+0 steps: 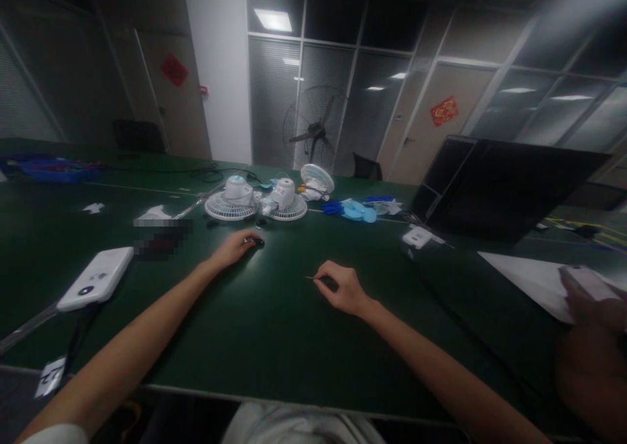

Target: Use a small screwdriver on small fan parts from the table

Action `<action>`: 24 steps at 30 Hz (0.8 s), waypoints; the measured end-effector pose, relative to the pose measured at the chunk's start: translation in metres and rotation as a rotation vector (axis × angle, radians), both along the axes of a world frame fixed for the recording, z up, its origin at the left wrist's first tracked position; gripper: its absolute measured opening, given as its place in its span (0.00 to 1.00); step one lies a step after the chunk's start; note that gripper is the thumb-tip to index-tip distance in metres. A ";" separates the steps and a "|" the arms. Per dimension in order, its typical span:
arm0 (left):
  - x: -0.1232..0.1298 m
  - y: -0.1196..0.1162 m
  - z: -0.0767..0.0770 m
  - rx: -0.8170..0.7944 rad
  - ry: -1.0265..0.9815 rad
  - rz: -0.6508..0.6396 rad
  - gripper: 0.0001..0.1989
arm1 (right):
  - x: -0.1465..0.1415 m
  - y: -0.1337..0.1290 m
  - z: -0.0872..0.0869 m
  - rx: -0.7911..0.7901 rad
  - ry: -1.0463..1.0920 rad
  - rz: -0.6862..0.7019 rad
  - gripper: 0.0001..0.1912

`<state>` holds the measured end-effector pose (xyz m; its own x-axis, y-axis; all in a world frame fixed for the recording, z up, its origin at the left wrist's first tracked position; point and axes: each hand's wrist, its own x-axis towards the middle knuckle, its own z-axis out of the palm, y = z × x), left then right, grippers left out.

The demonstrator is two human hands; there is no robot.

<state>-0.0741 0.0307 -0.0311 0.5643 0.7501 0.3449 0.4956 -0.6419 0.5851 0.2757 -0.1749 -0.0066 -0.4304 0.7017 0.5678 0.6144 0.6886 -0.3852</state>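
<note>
On the green table [274, 339], my left hand [234, 248] is closed, its fingertips on a small black round part [259, 242]. My right hand [340, 288], held to the right and nearer to me, pinches a thin pin-like piece [309, 277] whose tip points left. Beyond my left hand, two white fan heads [231, 204] [287, 204] rest grille-down, side by side. A third small fan [317, 181] leans behind them. Another small black part [261, 223] lies just in front of the fans. Light blue fan blades [360, 211] lie to their right.
A white box-shaped device [98, 279] with a cable is at left. A smaller white device [416, 237] and a large black panel [509, 186] stand at right. Another person's hand [585, 307] holds a phone [590, 281] by a white sheet [526, 284]. A blue tray [61, 171] sits far left.
</note>
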 end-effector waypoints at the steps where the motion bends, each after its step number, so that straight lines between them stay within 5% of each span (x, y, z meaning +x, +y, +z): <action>1: -0.011 0.006 0.001 -0.004 -0.004 0.047 0.15 | 0.000 0.000 0.000 -0.001 -0.001 0.000 0.02; 7: -0.047 0.025 0.005 -0.062 0.016 0.221 0.24 | 0.000 0.000 0.000 0.001 -0.008 -0.012 0.02; 10: -0.053 0.031 0.007 -0.087 0.057 0.290 0.21 | -0.001 0.001 -0.001 0.000 -0.008 -0.006 0.02; 24: -0.033 0.023 0.006 -0.085 -0.028 0.411 0.21 | -0.001 0.002 -0.002 0.017 -0.025 -0.027 0.01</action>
